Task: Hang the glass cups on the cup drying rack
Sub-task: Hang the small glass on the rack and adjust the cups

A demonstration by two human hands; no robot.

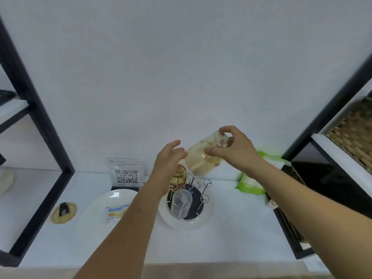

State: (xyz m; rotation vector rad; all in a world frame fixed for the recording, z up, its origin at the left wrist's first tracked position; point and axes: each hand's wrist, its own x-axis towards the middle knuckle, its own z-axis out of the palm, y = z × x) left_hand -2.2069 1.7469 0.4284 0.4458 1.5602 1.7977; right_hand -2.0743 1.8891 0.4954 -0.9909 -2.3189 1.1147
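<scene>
My right hand grips a yellowish glass cup, tilted with its mouth down and to the left, above the cup drying rack. My left hand is beside the cup's lower rim, fingers apart and touching or nearly touching it. The rack has thin metal prongs with looped tips on a round dark base inside a white dish. A clear glass cup hangs upside down on a front prong. An amber cup sits on a rear prong, partly hidden by my left wrist.
A white plate with a small snack packet lies left of the rack. Behind stands a QR code sign. A green-and-white pack lies at the right. Black-framed shelves flank both sides. A round coaster with a dark item is at the left.
</scene>
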